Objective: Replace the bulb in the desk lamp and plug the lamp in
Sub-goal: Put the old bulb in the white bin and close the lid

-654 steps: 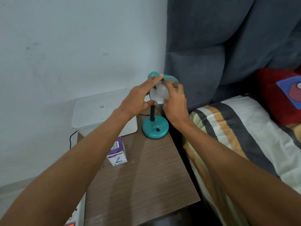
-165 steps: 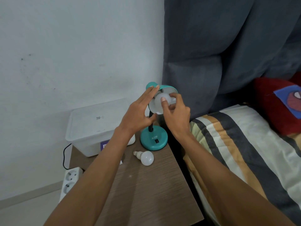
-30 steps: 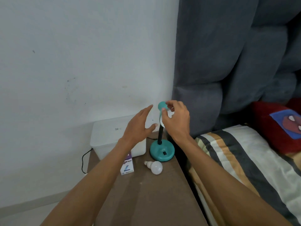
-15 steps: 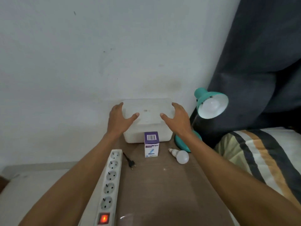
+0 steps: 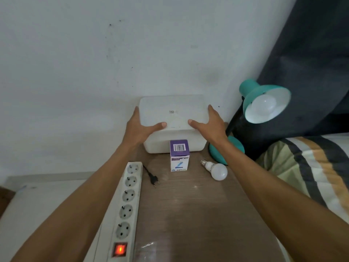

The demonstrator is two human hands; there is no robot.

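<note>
Both hands have left the lamp within the last second: the left hand (image 5: 139, 127) and the right hand (image 5: 211, 125) now sit on either side of the white plastic box (image 5: 172, 112) at the back of the surface (image 5: 188, 214), fingers spread wide along its lid edges and thumbs lying across the front of the lid. Whether they press on the box or merely rest there cannot be told, though it looks like the start of a lift or a shove. The change says the bulb stage is finished. A white bulb (image 5: 264, 107) sits seated inside the teal shade of the desk lamp (image 5: 264, 99), which stands at the right rear corner, its base partly hidden behind the right forearm. A second bulb (image 5: 217, 171), presumably the old one, lies loose on its side just in front of that base, and the purple bulb carton (image 5: 179, 156) stands upright against the box front. What remains is the plugging in. The black plug (image 5: 154, 180) lies unconnected on the wood, just beside the far end of the power strip (image 5: 128, 203), whose red switch glows at the near end. Shifting the box probably serves to free the cord.
</note>
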